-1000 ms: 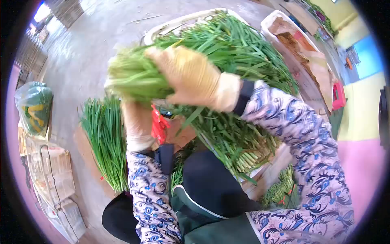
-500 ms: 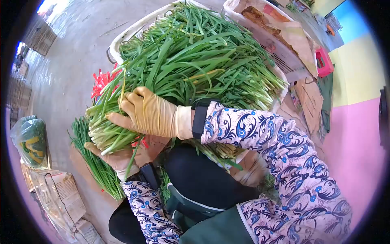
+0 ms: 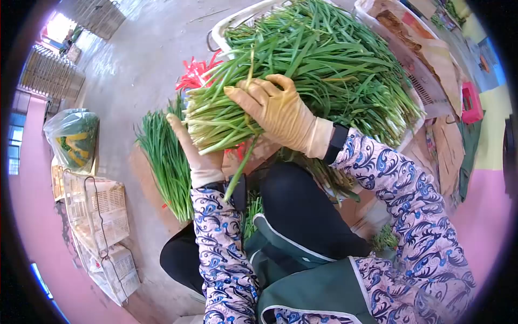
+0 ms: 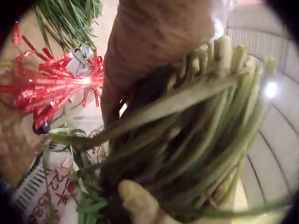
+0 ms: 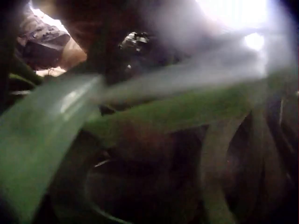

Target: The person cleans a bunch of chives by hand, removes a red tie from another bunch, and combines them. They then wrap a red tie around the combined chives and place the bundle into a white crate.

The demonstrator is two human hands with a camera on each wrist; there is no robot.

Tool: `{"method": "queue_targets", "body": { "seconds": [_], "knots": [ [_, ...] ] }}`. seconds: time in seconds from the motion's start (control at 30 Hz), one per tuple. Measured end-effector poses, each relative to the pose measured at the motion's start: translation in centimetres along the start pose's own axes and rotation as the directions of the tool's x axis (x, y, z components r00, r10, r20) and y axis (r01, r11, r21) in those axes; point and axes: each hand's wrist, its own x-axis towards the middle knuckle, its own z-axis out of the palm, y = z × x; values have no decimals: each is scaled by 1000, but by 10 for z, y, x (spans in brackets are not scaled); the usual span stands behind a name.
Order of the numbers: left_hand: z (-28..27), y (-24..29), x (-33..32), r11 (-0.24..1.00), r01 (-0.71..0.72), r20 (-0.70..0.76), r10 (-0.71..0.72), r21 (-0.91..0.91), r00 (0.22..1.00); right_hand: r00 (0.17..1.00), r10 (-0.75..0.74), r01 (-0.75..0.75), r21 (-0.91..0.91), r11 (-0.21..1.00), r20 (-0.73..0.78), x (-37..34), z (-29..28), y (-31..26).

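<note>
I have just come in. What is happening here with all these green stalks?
A person is handling a bunch of green stalks with both gloved hands. The right hand grips it from above, and the left hand is at the pale stem ends, its fingers mostly hidden. Beyond, a white crate is heaped with more stalks. Another bunch lies on cardboard to the left, and red strips show past the stem ends.

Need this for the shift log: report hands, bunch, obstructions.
Left hand at stem ends, right hand gripping from above. Green bunch held, overlapping the pile. Loose blade dangling below bunch, possible snag.
</note>
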Motion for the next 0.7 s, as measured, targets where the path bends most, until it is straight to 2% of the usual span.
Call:
{"method": "queue_targets", "body": {
  "seconds": [0.1, 0.13, 0.2, 0.3, 0.33, 0.43, 0.47, 0.57, 0.6, 0.7],
  "knots": [
    [8, 16, 5, 979, 169, -102, -157, 116, 982, 1000, -14, 13, 56, 998, 24, -6, -1, 1],
    [16, 22, 2, 961, 244, -141, -226, 130, 964, 996, -70, 72, -32, 997, 62, -9, 0, 3],
    [24, 34, 2, 901, 372, -195, -333, 222, 923, 988, -127, 130, -21, 991, 93, -8, -4, 0],
    [-9, 38, 34, 792, 493, -101, -492, 361, 865, 967, -248, 248, 1, 969, 60, -14, -4, -3],
    [-25, 37, 44, 771, 536, -71, -548, 343, 833, 962, -267, 267, -1, 964, 54, -13, -6, -4],
    [-39, 31, 62, 720, 541, -54, -579, 436, 814, 963, -263, 263, 5, 965, 61, -14, -9, -10],
    [-39, 30, 59, 707, 541, -117, -555, 455, 823, 963, -262, 263, -6, 965, 63, -13, -10, -13],
    [-17, 30, 51, 713, 472, -63, -519, 519, 853, 961, -262, 264, -9, 965, 90, -10, -10, -13],
    [-10, 35, 46, 729, 520, -137, -519, 445, 844, 960, -263, 265, -7, 964, 99, -6, -12, -16],
    [-6, 35, 37, 705, 526, -108, -546, 475, 831, 957, -272, 276, -28, 961, 105, -6, -14, -19]
  ]
}}
